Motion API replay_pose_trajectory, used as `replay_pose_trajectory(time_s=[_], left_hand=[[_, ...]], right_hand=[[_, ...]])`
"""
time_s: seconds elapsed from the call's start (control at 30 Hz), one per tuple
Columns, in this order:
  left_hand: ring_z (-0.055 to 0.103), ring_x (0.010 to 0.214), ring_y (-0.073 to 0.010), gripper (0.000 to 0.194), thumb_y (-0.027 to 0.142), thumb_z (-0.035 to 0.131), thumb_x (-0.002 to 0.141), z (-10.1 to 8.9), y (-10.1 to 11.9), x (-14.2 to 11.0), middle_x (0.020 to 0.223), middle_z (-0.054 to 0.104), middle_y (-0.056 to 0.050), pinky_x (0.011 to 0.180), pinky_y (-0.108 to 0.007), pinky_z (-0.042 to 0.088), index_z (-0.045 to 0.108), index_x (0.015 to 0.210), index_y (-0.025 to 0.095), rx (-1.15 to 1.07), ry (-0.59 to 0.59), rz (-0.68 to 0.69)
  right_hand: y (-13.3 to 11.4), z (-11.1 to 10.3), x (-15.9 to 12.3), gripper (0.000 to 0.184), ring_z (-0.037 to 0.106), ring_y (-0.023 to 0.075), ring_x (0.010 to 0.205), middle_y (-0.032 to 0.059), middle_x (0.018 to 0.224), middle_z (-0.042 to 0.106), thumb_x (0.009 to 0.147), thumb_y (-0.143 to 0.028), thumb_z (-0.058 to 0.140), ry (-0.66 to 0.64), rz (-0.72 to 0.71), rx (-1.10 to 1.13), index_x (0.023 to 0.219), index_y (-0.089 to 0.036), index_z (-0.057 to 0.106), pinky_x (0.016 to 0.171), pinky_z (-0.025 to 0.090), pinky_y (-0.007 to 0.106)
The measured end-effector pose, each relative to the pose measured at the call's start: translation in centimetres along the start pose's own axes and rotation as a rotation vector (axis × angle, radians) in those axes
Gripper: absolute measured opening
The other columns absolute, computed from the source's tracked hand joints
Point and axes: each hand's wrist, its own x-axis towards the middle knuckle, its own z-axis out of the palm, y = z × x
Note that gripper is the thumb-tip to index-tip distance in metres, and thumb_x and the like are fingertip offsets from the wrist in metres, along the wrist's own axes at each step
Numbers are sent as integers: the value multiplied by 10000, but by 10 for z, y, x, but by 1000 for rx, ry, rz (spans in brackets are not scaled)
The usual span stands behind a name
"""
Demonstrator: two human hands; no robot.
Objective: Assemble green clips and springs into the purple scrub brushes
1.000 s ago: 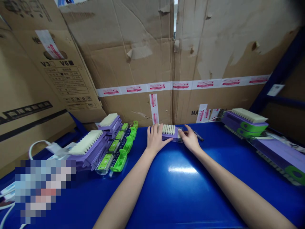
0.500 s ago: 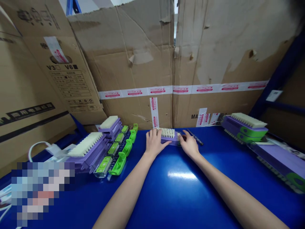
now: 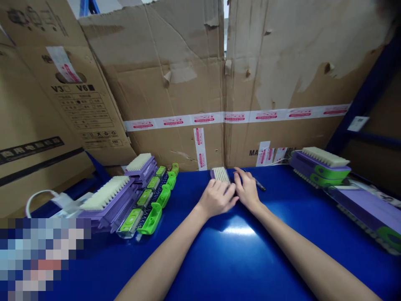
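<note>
A purple brush [image 3: 220, 174] with pale bristles facing up rests at the back middle of the blue table, set at an angle. My left hand [image 3: 218, 196] lies over its near end with bent fingers and covers that part. Close against the same end, on the right, is my right hand [image 3: 248, 190], thumb near the brush and forefinger stretched towards the back. The brush's near end is hidden between the two hands, so the exact contact is hard to see. A dark pen-like tool [image 3: 260, 185] lies just right of my right hand.
On the left stand purple brush units [image 3: 108, 194] beside a row of green plastic clips [image 3: 153, 219] and clear-and-green pieces [image 3: 131, 220]. More purple-and-green brush units [image 3: 326, 165] are stacked at the right. Cardboard [image 3: 175, 92] walls off the back; a white cable [image 3: 40, 192] runs at left.
The brush has turned from lying crosswise, its right end swinging towards me. My left hand has moved from its left end to the near end, closer to my right hand.
</note>
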Motion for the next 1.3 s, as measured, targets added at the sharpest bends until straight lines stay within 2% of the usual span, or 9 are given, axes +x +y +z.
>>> replay_pose_trajectory(time_s=[0.03, 0.1, 0.23, 0.37, 0.5, 0.6, 0.73, 0.97, 1.3], left_hand=[[540, 854, -221, 409, 436, 380, 884, 1, 4, 1, 963, 615, -107, 766, -370, 360, 572, 1154, 196, -19, 36, 46], [535, 921, -232, 414, 420, 397, 878, 3, 11, 2, 1058, 602, -116, 837, -394, 353, 547, 1195, 199, -27, 91, 22], [520, 968, -259, 418, 421, 414, 875, 5, 8, 2, 1096, 581, -135, 860, -407, 355, 542, 1181, 166, -36, 100, -195], [525, 962, -262, 374, 355, 371, 902, 9, -7, 0, 1097, 582, -143, 824, -388, 373, 523, 1170, 143, -18, 27, -544], [572, 919, -249, 320, 194, 350, 890, 17, -16, -2, 977, 637, -119, 811, -385, 377, 500, 1166, 134, -44, -167, -761], [590, 902, -249, 268, 204, 390, 878, 20, -17, -2, 921, 657, -101, 809, -386, 373, 520, 1104, 146, -78, -266, -773], [581, 917, -257, 266, 270, 411, 883, 21, -16, -2, 944, 652, -105, 828, -401, 361, 530, 1096, 163, -60, -250, -696], [572, 908, -279, 316, 317, 413, 874, 23, -14, -2, 942, 645, -138, 817, -416, 369, 543, 1091, 127, 29, -240, -723], [580, 896, -279, 288, 152, 395, 834, 18, -20, -6, 910, 642, -138, 782, -409, 393, 559, 1068, 119, 42, -242, -791]], right_hand=[[1, -1, 1, 420, 570, 238, 977, 105, 1055, 661, 906, -350, 319, 16, 25, 15, 1154, -157, 597, 907, 423, 410], [5, -4, 4, 440, 580, 231, 958, 103, 1032, 666, 915, -381, 298, 38, 54, 52, 1142, -156, 601, 887, 433, 392], [8, -7, 6, 448, 592, 218, 954, 102, 1022, 669, 927, -398, 296, 28, 18, 101, 1138, -145, 600, 882, 432, 358], [2, -7, 2, 425, 572, 229, 977, 101, 1053, 658, 918, -407, 345, -55, -136, -20, 1147, -151, 596, 894, 407, 374], [-7, -8, -2, 429, 527, 260, 1038, 114, 1144, 605, 860, -464, 472, -186, -234, -203, 1148, -172, 600, 914, 391, 396], [-11, -7, -4, 423, 523, 264, 1030, 117, 1178, 574, 840, -434, 511, -237, -234, -269, 1175, -185, 584, 896, 410, 395], [-9, -4, -3, 402, 521, 257, 1017, 118, 1177, 562, 842, -386, 502, -227, -232, -274, 1178, -179, 580, 871, 438, 387], [-10, -2, -4, 534, 463, 307, 1099, 146, 1271, 494, 772, -429, 592, -258, -202, -388, 1254, -210, 521, 840, 452, 412], [-32, -28, 1, 558, 583, 269, 914, 135, 1030, 608, 762, -377, 595, -483, -159, -581, 1272, -184, 476, 731, 435, 329]])
